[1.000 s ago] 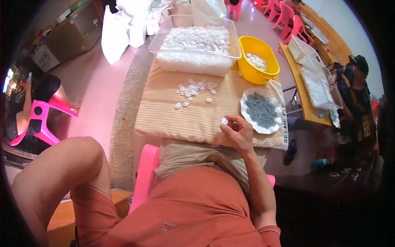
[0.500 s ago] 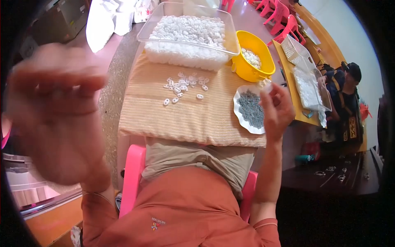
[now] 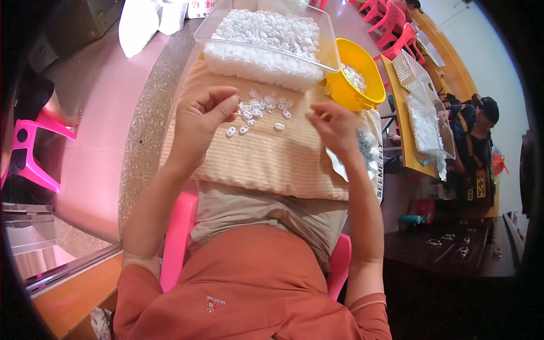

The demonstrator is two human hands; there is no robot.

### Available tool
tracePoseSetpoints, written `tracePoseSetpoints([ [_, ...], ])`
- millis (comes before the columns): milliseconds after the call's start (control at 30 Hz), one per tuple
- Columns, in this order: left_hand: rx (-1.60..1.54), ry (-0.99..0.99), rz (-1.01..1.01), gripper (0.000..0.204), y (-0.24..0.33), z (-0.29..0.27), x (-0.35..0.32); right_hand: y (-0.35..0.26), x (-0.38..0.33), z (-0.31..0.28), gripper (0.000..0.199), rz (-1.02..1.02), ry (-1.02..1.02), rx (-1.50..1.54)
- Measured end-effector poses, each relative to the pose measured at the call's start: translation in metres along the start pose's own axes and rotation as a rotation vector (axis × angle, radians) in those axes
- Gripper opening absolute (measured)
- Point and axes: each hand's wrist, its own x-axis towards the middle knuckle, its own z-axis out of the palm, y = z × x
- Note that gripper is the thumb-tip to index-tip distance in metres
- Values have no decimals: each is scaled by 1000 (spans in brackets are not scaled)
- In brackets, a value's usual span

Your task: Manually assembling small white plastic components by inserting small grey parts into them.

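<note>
My left hand (image 3: 197, 122) is above the cloth, just left of a loose group of small white oval pieces with two holes (image 3: 256, 106). Its thumb and forefinger are pinched, and whatever lies between them is too small to make out. Across from it, my right hand (image 3: 338, 129) hovers right of those pieces, fingers drawn together in a pinch and slightly blurred; its contents cannot be told. Beneath the right wrist and forearm, a white scalloped dish (image 3: 339, 165) of small grey pieces (image 3: 364, 145) is partly hidden.
A clear plastic bin (image 3: 331, 42) full of white pieces stands at the cloth's far side. Right of it, a yellow bucket (image 3: 371, 71) holds more white pieces. Farther right, a person (image 3: 479, 122) sits at another table. A pink stool (image 3: 28, 150) is at left.
My left hand has come down from high at the left to beside the white pieces. My right hand has moved left, away from over the dish.
</note>
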Motion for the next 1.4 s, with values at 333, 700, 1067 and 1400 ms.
tracePoseSetpoints([
  [333, -21, -39, -123, 18, -30, 5, -5, -3, 8, 46, 24, -66, -160, -401],
  [700, -58, -69, -140, 17, -40, -3, -5, -17, 18, 35, 22, 37, -427, -372],
  [1067, -109, -82, -188, 16, -48, -5, -9, -39, 28, 74, 24, 107, -241, -475],
  [1400, -79, -100, -202, 16, -49, -5, -11, -29, 24, 79, 19, -88, -209, -435],
])
